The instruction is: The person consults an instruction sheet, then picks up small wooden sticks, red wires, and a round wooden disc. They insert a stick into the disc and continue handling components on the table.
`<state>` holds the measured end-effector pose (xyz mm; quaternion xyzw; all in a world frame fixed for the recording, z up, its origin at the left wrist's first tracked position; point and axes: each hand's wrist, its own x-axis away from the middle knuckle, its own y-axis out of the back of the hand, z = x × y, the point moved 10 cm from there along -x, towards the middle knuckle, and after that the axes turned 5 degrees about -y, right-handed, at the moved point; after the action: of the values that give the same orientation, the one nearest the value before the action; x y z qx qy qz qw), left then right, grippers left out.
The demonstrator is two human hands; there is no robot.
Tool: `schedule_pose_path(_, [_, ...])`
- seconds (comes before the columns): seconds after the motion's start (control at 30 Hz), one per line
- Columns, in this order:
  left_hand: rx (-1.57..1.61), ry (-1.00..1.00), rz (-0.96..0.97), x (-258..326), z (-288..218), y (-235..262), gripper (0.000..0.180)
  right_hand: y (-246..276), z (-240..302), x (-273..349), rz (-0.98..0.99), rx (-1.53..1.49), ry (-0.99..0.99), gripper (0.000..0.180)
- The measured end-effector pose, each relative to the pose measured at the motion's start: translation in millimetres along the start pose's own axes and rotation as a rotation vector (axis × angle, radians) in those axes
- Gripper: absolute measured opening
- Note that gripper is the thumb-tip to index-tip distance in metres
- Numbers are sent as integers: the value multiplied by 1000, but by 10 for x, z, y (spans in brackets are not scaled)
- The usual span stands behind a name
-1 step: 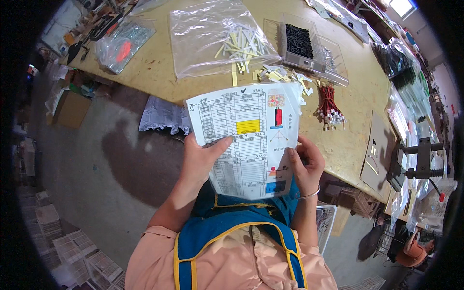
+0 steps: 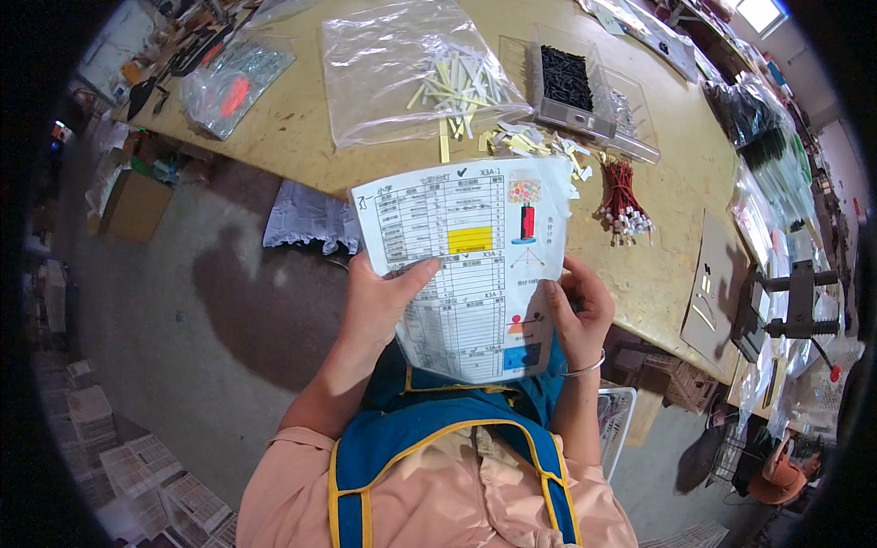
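Observation:
Both my hands hold a white printed sheet with tables, a yellow-marked patch and small coloured pictures, tilted up in front of my apron. On its left edge, my left hand is closed, thumb lying across the front. My right hand pinches the right edge, its thumb on the front and fingers curled behind. Past the sheet's top edge lie loose white and yellow strips on a clear plastic bag. A bundle of red wires with white connectors rests right of the sheet.
Clear boxes stand at the back, one with small black parts. A brown board lies at the right, beside a black clamp-like device. A bag with an orange item sits far left. Another person is at lower right.
The lower edge of the sheet has dipped slightly. Both hands keep the same grip, and the things on the table have not moved.

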<state>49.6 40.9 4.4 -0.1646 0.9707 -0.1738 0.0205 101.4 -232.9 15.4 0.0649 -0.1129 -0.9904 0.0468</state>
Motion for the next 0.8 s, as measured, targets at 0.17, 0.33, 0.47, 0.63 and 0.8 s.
schedule_pose_path(0.17, [48, 7, 2, 7, 17, 11, 37, -16, 21, 5, 0, 2, 13, 39])
schedule_pose_path(0.33, [15, 5, 3, 2, 34, 14, 37, -7, 21, 7, 15, 26, 18, 39])
schedule_pose_path(0.47, [8, -18, -8, -12, 12, -8, 35, 5, -12, 7, 4, -6, 17, 38])
schedule_pose_path(0.63, [22, 2, -23, -10, 30, 1, 37, 17, -25, 7, 13, 29, 14, 39])
schedule_pose_path(0.8, [-4, 16, -75, 8, 53, 45, 40, 27, 51, 1, -24, 136, 65, 42])
